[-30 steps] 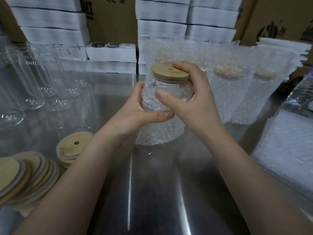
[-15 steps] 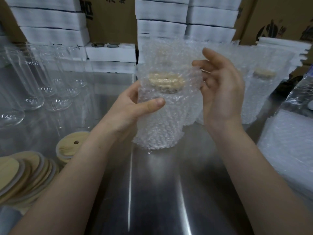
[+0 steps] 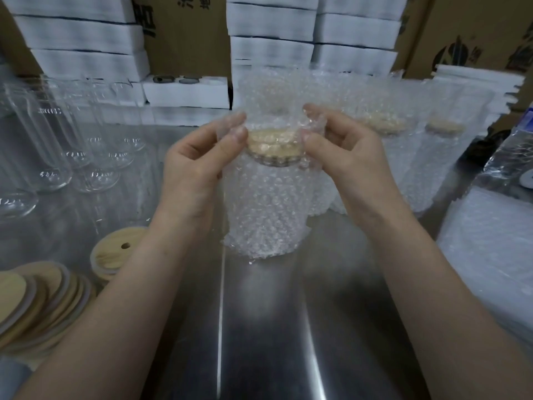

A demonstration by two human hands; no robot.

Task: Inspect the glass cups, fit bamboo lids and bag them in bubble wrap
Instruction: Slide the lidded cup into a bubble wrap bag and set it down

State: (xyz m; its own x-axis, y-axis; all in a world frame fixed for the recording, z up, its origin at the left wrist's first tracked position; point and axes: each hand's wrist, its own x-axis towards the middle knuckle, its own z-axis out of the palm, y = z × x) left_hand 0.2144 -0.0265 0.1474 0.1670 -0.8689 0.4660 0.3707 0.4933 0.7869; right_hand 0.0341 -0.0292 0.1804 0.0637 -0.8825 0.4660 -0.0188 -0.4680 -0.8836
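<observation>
Both hands have closed on the neck of the clear bubble wrap bag (image 3: 268, 220) since half a second ago: the right hand (image 3: 349, 160), then spread and apart from it, now pinches the wrap at the right of the lid, and the left hand (image 3: 190, 168) has climbed from the bag's side to pinch at the left. Across the bottom and centre of the frame runs the shiny steel table (image 3: 259, 342), and the bag appears to stand on it at centre. Behind, along the top edge, rise stacks of white foam boxes (image 3: 271, 24). A heap of flat bubble wrap bags (image 3: 490, 255) lies at the right edge, bagged cups (image 3: 383, 145) stand upper right, bare glass cups (image 3: 52, 145) lie at the left, and loose round bamboo lids (image 3: 43, 295) are piled lower left. Inside the held bag sits the glass cup (image 3: 268, 194), capped by its round bamboo lid (image 3: 274, 140). The left fingers (image 3: 236, 131) and right fingers (image 3: 313, 140) each nip wrap beside the lid's rim, with spare bag standing above. This cup looks fully bagged; folding the top down seems next.
</observation>
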